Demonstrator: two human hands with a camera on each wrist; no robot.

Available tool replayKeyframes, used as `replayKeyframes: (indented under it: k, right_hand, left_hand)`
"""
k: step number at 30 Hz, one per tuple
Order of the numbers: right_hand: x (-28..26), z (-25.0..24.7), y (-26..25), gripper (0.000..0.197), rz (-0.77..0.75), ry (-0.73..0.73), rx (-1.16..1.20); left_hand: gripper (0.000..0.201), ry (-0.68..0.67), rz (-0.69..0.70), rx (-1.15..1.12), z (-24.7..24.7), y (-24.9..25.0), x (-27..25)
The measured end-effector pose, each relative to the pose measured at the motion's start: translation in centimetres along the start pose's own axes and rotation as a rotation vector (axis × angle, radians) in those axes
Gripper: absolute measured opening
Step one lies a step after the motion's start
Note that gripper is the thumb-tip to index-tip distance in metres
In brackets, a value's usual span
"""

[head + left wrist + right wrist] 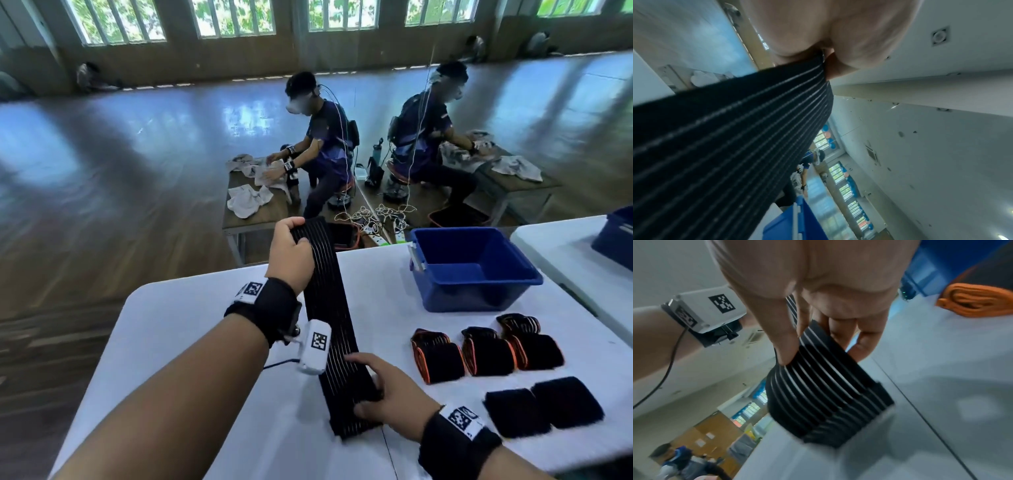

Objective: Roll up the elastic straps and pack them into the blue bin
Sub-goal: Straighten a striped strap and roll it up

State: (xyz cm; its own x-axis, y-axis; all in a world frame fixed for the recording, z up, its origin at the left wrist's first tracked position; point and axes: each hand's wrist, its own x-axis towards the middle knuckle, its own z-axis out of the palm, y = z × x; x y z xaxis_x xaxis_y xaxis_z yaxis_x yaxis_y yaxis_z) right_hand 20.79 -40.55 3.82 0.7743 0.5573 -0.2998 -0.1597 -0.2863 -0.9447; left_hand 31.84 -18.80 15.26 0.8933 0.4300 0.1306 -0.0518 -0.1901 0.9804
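Observation:
A long black elastic strap [329, 308] with pale stripes is stretched between my hands above the white table [178, 342]. My left hand [291, 250] grips its far end, raised past the table's back edge; the left wrist view shows the strap [731, 146] running out of that fist [830, 53]. My right hand [380, 390] pinches the near end, which is folded over and touches the table. In the right wrist view the thumb and fingers [789, 344] hold the folded strap [824, 395]. The blue bin [472, 267] stands at the back right, nothing showing inside.
Three rolled black straps with orange edging [486, 349] lie in a row right of my right hand. Two plain black rolls [544, 407] lie nearer the front right. A second white table with another blue bin [613, 236] stands at far right. Two people work at tables beyond.

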Motion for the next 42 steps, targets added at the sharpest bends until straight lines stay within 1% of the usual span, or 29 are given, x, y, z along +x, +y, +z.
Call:
replayKeyframes:
  k: [3, 6, 9, 13, 15, 18, 21, 23, 25, 27, 30, 33, 38, 40, 42]
  right_hand:
    - [-1.5, 0.9, 2.4, 0.071, 0.104, 0.006, 0.024]
    - [-3.1, 2.1, 4.6, 0.065, 0.172, 0.066, 0.046]
    - [-4.6, 2.9, 6.1, 0.052, 0.194, 0.163, 0.031]
    - [-5.9, 3.1, 8.2, 0.033, 0.275, 0.354, -0.160]
    - [-6.2, 3.3, 9.3, 0.028, 0.324, 0.420, -0.192]
    - [-6.5, 4.0, 10.2, 0.028, 0.342, 0.470, -0.254]
    - [-6.6, 4.4, 10.8, 0.032, 0.311, 0.520, -0.303]
    - [-6.5, 4.6, 11.1, 0.033, 0.292, 0.564, -0.323]
    - [-6.3, 4.7, 11.2, 0.033, 0.307, 0.609, -0.318]
    - [-6.0, 4.8, 11.0, 0.031, 0.337, 0.638, -0.309]
    - [-5.5, 4.9, 10.7, 0.029, 0.371, 0.646, -0.287]
    - [-5.3, 4.7, 10.6, 0.028, 0.387, 0.628, -0.292]
    - [-5.6, 4.4, 9.8, 0.043, 0.368, 0.424, -0.300]
    - [-5.7, 4.0, 9.6, 0.046, 0.367, 0.390, -0.296]
    - [-5.5, 3.4, 9.4, 0.044, 0.378, 0.393, -0.251]
  left_hand:
    - [0.033, -0.030, -0.021, 0.091, -0.4, -3.4, 1.9]
    - [0.031, -0.083, -0.040, 0.163, -0.3, -6.7, 3.5]
    - [0.029, -0.147, -0.094, 0.221, 0.5, -9.6, 4.7]
    - [0.032, -0.259, -0.188, 0.280, 2.6, -13.2, 5.7]
    - [0.033, -0.340, -0.221, 0.344, 3.6, -15.0, 6.1]
    - [0.035, -0.390, -0.214, 0.485, 4.5, -18.0, 6.8]
    - [0.033, -0.385, -0.192, 0.650, 4.6, -20.2, 7.3]
    - [0.028, -0.389, -0.213, 0.700, 4.5, -21.1, 7.8]
    - [0.025, -0.392, -0.186, 0.763, 4.3, -21.5, 8.2]
    - [0.025, -0.387, -0.149, 0.819, 4.4, -21.9, 8.9]
    - [0.025, -0.390, -0.093, 0.894, 4.7, -22.4, 10.2]
    - [0.027, -0.403, -0.092, 0.952, 4.9, -22.7, 11.0]
    - [0.037, -0.391, -0.107, 0.946, 4.5, -22.9, 11.2]
    - [0.040, -0.377, -0.121, 0.926, 4.0, -22.7, 10.6]
    - [0.040, -0.364, -0.113, 0.889, 3.4, -21.7, 9.5]
